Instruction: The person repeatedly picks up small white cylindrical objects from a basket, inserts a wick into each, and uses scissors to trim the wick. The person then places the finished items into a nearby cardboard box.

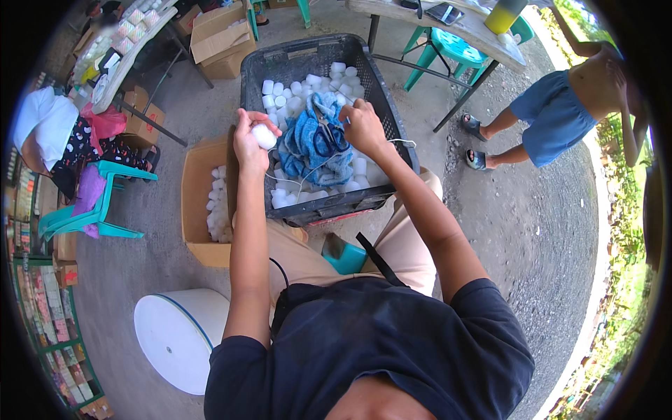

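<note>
At the far left, a person in a white top and dark patterned trousers [56, 133] is beside a green plastic chair [115, 187]. Nearer, a white round tub with a blue band [175, 336] lies on the grey floor [157, 262]. Next, an open brown cardboard box [199, 241] contains small white cylindrical pieces [215, 196]. Just right of it, the left grip [248, 145] is curled around a small white rounded piece [264, 136], at the left side of a black plastic crate [322, 206]. The crate holds many similar white pieces [297, 87], topped by a crumpled blue towel [297, 143] with dark-blue-handled scissors [322, 143] on it. The right grip [364, 127] has its fingers bent over the towel's right side; whether they clamp anything, I cannot tell. Beyond, a wooden counter [479, 40] stands above a turquoise plastic stool [458, 47], and at far right stands a person in blue shorts [560, 122].
</note>
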